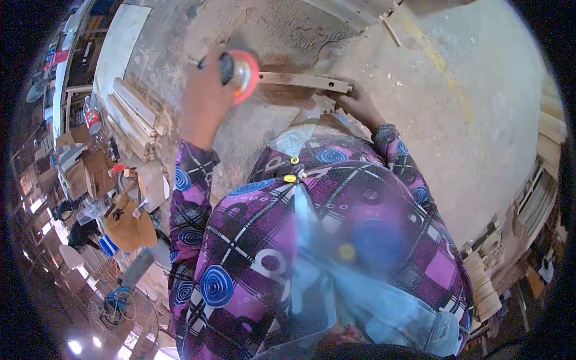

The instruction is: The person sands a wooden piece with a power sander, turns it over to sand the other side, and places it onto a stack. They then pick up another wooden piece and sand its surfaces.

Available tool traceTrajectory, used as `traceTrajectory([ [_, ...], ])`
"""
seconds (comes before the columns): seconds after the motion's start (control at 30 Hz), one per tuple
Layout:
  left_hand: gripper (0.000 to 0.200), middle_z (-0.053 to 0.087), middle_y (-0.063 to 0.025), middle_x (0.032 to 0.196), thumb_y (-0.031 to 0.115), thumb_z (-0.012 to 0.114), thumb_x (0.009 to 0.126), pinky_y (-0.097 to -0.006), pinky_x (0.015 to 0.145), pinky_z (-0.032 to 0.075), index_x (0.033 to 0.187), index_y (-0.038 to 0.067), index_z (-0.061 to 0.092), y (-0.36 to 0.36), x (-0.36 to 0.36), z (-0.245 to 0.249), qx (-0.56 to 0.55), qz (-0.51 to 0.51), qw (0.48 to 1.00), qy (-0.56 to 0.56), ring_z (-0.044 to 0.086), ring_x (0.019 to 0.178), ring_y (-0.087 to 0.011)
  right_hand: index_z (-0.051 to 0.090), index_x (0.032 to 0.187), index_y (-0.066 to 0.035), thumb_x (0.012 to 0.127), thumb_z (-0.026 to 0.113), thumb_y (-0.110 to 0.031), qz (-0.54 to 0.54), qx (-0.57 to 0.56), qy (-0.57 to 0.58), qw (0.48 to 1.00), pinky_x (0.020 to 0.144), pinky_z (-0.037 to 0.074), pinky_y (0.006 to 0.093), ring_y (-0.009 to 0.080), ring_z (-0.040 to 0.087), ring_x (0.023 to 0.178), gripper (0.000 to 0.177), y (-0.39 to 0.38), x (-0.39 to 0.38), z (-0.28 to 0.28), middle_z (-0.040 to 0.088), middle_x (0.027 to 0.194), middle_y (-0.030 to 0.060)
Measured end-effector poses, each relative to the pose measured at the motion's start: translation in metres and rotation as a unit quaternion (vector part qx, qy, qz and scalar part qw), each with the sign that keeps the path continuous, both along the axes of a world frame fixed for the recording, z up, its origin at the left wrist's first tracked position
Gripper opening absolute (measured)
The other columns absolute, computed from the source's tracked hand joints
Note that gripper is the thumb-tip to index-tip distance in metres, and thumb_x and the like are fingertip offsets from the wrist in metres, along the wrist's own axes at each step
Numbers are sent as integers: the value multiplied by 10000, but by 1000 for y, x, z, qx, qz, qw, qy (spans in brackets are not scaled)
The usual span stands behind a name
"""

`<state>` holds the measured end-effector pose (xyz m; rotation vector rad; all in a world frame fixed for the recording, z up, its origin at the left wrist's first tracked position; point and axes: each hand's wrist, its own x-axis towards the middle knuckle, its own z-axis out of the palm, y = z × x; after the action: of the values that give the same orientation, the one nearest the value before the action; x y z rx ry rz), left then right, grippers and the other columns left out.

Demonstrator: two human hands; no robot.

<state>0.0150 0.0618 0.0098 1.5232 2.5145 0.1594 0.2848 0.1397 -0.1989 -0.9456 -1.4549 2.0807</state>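
Observation:
At the left, my left hand [207,96] is closed around a round thing with an orange-red rim [246,78], pale in the middle with a black part beside my fingers. Motion blur keeps me from telling what kind of thing it is. That rim overlaps the left end of a narrow wooden bar [303,80] with dark holes in its face. My right hand [357,102] grips the bar's right end, fingers wrapped on its near side. The bar lies crosswise in front of my body, over the dusty floor.
Cut wooden pieces [133,117] are stacked on the left, near a plastic bottle [92,120]. A brown cap [130,225] and a wire fan guard [123,318] are lower left. Long boards [354,12] lie at the top, and more wood [483,285] sits at the right.

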Motion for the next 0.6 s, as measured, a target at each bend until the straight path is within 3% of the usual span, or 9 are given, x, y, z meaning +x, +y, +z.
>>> traceTrajectory([
  [0.1,585,527,-311,1131,271,722,795,-482,818,531,1327,200,491,8,33,-7,56,-132,990,-16,637,932,-459,551,1324,-58,833,578,-19,16,-6,-20,1000,660,536,279,142,648,842,493,5,8,21,685,1056,68],
  [0.2,561,559,-289,1110,335,702,794,-495,819,530,1297,184,504,17,63,-4,12,-147,989,-23,639,921,-462,542,1324,-38,828,565,6,11,-20,-43,999,629,533,281,137,646,801,498,1,9,15,682,1044,84],
  [0.37,548,611,-211,1119,357,694,788,-519,796,527,1275,192,506,28,12,-22,42,-145,988,-17,642,895,-466,535,1324,-18,813,548,34,-32,20,-27,999,553,510,282,121,632,682,513,0,5,8,685,998,98],
  [0.53,517,626,-163,1141,334,691,788,-517,773,528,1256,208,513,21,-79,-39,55,-73,996,-25,648,904,-451,561,1300,-18,797,551,43,-11,-31,-79,996,681,535,288,169,640,779,507,0,4,26,673,1056,99],
  [0.6,513,600,-213,1134,325,680,800,-512,773,533,1272,216,511,11,-81,-39,49,-53,997,-25,647,905,-463,569,1296,-30,804,569,30,-12,-5,-58,998,708,538,299,188,644,795,495,-2,5,17,674,1053,90],
])
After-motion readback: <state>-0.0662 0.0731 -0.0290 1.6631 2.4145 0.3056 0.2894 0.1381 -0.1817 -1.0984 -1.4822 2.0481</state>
